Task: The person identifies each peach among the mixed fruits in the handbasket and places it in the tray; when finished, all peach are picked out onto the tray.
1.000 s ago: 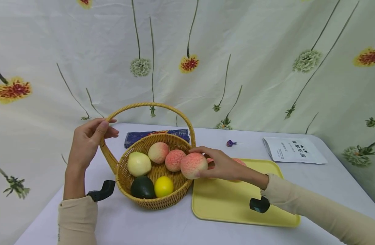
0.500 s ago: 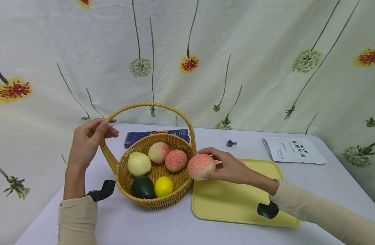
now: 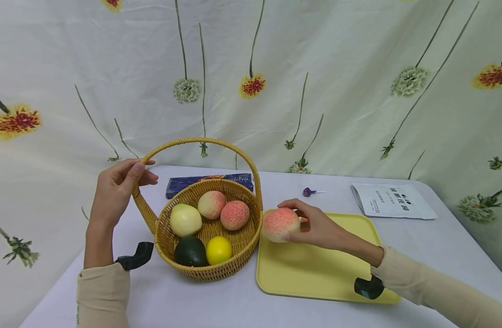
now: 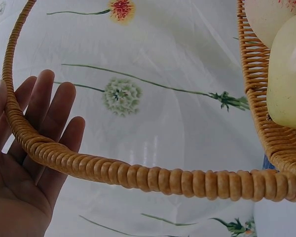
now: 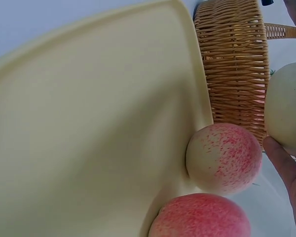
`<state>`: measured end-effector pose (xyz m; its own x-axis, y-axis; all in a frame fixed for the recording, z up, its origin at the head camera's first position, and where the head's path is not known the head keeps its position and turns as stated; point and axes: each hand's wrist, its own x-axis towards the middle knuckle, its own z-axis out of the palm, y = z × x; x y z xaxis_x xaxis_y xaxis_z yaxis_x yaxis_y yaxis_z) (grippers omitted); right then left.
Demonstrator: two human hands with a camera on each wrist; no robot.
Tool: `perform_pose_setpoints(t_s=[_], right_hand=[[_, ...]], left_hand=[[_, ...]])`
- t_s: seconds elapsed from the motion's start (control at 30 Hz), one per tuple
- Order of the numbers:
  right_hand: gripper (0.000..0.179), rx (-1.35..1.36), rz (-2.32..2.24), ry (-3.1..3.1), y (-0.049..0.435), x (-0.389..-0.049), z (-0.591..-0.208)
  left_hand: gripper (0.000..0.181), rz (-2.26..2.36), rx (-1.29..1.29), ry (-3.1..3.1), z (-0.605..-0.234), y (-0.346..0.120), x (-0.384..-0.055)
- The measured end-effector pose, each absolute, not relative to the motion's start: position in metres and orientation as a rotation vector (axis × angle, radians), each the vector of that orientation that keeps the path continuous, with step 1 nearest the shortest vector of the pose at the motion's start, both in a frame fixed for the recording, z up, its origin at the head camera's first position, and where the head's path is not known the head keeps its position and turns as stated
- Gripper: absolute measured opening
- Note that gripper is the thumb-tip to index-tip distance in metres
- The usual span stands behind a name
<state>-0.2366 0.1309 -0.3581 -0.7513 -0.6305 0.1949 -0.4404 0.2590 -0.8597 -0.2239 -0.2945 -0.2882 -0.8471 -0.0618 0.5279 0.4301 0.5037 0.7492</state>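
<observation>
My left hand (image 3: 113,191) pinches the arched handle (image 4: 138,176) of a wicker basket (image 3: 209,273) between thumb and fingers. Inside the basket are two peaches (image 3: 235,215), a pale yellow-green fruit (image 3: 186,220), a dark green fruit (image 3: 191,251) and a round yellow fruit (image 3: 219,250). Just right of the basket's rim, my right hand (image 3: 316,228) grips another peach (image 3: 280,224) above the yellow tray (image 3: 304,273). Two more peaches lie at the tray's edge in the right wrist view, one mottled peach (image 5: 227,158) and one redder peach (image 5: 202,219); the hand mostly hides them from the head view.
Behind the basket lies a dark blue spaghetti box (image 3: 185,184). A wrapped lollipop (image 3: 308,192) and a white pouch (image 3: 394,200) lie toward the back of the white-covered table (image 3: 193,305). A flowered cloth (image 3: 341,54) hangs behind.
My right hand has drawn the peach rightward, from over the basket's right rim to over the tray's left side. The left hand stays at the handle.
</observation>
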Motion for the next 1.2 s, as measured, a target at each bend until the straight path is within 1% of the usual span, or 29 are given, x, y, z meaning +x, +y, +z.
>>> perform_pose_setpoints(t_s=[0.4,0.73,1.03,1.2], right_hand=[[0.06,-0.993,-1.578,2.353,0.156,-0.239,-0.361],[0.058,-0.989,-1.608,2.446,0.186,-0.245,-0.359],[0.063,-0.865,-1.597,2.562,0.205,-0.245,-0.36],[0.061,-0.854,-1.6,2.586,0.213,-0.242,-0.361]], left_hand=[[0.027,-1.342,-0.314,-2.244,-0.288,-0.294,-0.224],[0.027,-1.331,-0.313,-2.246,-0.287,-0.294,-0.223],[0.028,-1.329,-0.31,-2.248,-0.287,-0.295,-0.224],[0.029,-1.323,-0.313,-2.25,-0.287,-0.294,-0.224]])
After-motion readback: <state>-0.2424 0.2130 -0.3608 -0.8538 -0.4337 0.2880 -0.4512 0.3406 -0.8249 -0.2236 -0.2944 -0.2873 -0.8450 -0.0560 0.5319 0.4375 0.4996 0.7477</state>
